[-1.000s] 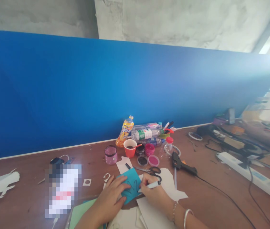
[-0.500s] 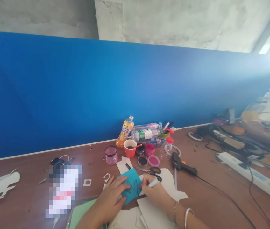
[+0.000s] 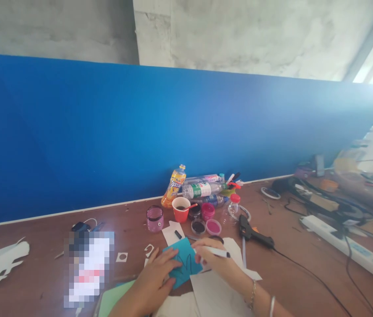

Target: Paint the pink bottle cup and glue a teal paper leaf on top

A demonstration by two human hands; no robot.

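A small teal paper piece [image 3: 183, 261] with black drawn lines lies on the brown table [image 3: 41, 259]. My left hand [image 3: 155, 279] presses down on its left side, fingers flat and spread. My right hand [image 3: 214, 263] is closed round a white marker pen [image 3: 213, 252], whose tip rests on the teal paper's right edge. White paper sheets [image 3: 217, 297] lie under both hands. Bracelets ring my right wrist.
Black-handled scissors [image 3: 217, 238] lie partly hidden behind my right hand. A black glue gun [image 3: 254, 233] lies to the right. An orange cup [image 3: 181, 208], a purple jar [image 3: 155, 218], small paint pots [image 3: 213, 226] and bottles [image 3: 199, 190] stand behind. A power strip [image 3: 351, 251] and cables lie far right.
The view tilted slightly, so the table contents sit lower in frame. My right hand with the marker moved a little up and right along the teal paper; the left hand stays pressed on it.
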